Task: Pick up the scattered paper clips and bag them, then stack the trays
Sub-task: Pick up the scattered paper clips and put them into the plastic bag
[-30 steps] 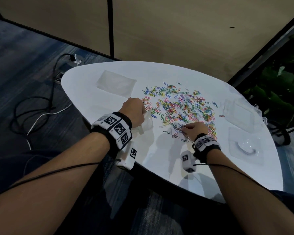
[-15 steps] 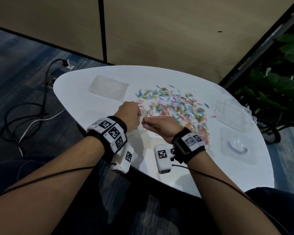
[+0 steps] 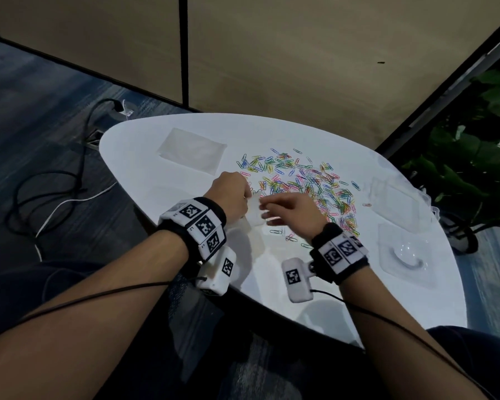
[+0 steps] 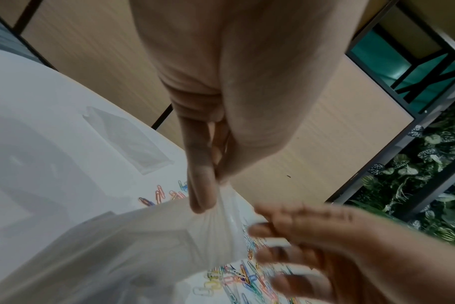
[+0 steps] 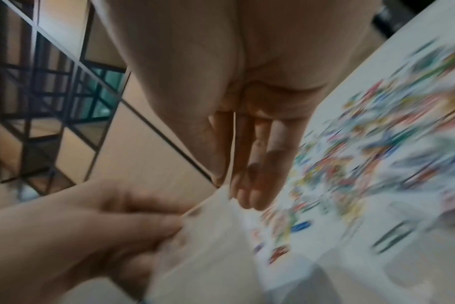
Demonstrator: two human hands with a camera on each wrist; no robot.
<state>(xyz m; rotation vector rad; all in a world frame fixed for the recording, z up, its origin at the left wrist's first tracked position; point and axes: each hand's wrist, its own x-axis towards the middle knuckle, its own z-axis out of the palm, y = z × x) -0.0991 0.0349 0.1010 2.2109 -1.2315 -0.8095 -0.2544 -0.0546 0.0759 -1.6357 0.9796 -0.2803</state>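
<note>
Several coloured paper clips lie scattered across the middle of the white table. My left hand pinches the top edge of a clear plastic bag between thumb and fingers, holding it up just off the table. My right hand is at the bag's mouth with its fingers straight and spread; I see no clip in them. The right wrist view is blurred. Two clear trays lie side by side at the right.
A second clear bag lies flat at the far left of the table. A few stray clips lie near my right wrist. Cables run over the floor to the left. Plants stand beyond the table's right edge.
My right hand has left the near edge of the clip pile and come left to the bag's mouth, and its fingers have spread. My left hand keeps hold of the bag.
</note>
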